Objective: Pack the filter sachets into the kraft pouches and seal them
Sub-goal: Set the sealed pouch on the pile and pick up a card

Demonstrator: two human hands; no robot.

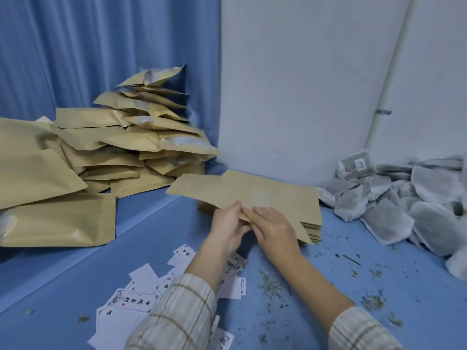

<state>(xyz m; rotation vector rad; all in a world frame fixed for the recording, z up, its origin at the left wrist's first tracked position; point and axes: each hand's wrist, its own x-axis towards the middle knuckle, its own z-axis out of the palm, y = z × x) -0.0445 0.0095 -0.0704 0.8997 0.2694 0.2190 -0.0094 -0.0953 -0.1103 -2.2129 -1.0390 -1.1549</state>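
Kraft pouch (242,190) is being pinched at its near edge by the left hand (227,223) and right hand (271,227), above a stack of pouches (312,228).

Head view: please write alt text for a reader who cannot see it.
Both hands, left hand and right hand, pinch the near edge of an empty kraft pouch over a stack of flat pouches on a blue table. Filled pouches are heaped at left, filter sachets at right, with printed labels and loose leaf crumbs nearby.
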